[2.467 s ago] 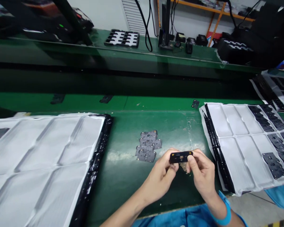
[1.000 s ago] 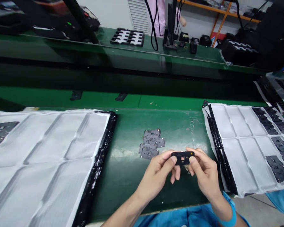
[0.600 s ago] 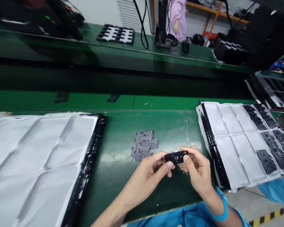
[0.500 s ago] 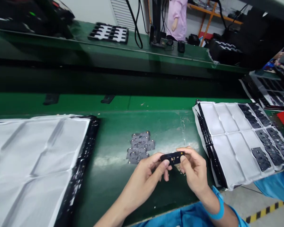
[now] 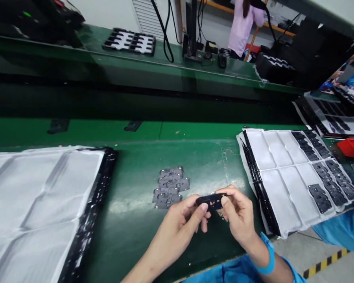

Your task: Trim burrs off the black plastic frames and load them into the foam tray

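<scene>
A small black plastic part (image 5: 214, 201) with cut-outs is held level just above the green bench. My left hand (image 5: 183, 220) pinches its left end between thumb and fingers. At the other end, the thumb and fingers of my right hand (image 5: 238, 212) are closed on it, beside a small yellow spot. Beneath my hands lie tiny light bits (image 5: 222, 215), partly hidden. Several similar dark grey parts (image 5: 171, 184) lie overlapping on the bench, left of and beyond my hands.
On the right, a white-lined tray (image 5: 283, 188) holds dark parts in some compartments. Another white-lined tray (image 5: 44, 196) with a black edge lies left. Two dark pieces (image 5: 132, 125) rest near the shelf. A person in pink (image 5: 238, 31) stands behind; a blue sleeve (image 5: 342, 226) shows at right.
The view has shifted slightly, so the bench things sit a little further left. Both hands keep hold of the black part. The person in pink has moved right.
</scene>
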A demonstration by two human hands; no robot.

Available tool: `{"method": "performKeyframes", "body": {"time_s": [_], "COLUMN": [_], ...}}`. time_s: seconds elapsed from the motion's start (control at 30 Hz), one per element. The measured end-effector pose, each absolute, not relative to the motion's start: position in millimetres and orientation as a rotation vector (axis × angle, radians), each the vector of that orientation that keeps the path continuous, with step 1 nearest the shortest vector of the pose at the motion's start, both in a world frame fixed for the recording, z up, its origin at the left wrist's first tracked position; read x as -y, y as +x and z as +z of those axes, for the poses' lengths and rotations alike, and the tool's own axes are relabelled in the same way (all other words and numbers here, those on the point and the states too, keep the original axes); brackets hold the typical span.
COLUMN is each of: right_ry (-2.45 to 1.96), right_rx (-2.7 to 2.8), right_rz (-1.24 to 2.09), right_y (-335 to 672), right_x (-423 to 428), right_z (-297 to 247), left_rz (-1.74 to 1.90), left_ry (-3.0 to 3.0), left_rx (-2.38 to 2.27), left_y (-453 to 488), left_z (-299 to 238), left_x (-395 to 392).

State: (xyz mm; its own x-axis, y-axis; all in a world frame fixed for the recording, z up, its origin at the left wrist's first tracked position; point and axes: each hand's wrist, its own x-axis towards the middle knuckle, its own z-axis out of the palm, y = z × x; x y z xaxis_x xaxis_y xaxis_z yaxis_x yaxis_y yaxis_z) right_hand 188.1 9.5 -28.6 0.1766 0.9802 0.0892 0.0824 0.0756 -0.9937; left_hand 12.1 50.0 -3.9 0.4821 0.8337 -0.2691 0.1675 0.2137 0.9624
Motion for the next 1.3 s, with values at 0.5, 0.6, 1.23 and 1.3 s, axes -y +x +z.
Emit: {"method": "performKeyframes", "body": {"time_s": [0.5,0.6,1.23,1.3], "right_ry": [-1.282,-1.269,-1.269,-1.259], "right_rx": [1.015,0.957,0.790,0.794], "right_rz": [1.028,1.086,1.342,1.372], "right_y": [184.4,183.8,176.3,176.5], "right_x": [-10.1,-11.3,-9.1,-9.3], "right_z": [-31.1,-29.9,-28.5,-29.3], "left_rz": [0.577,0.578,0.613,0.585], "left_ry": [1.461,1.517,1.564,1.528], "left_rx": [-1.015,-1.030,-1.096,-1.097], "left_y": [7.0,6.8,2.0,0.5], "left_z": [-7.9,-3.6,6.5,3.5], "left_x": [-43.6,-43.9,-28.1,-25.7]}}
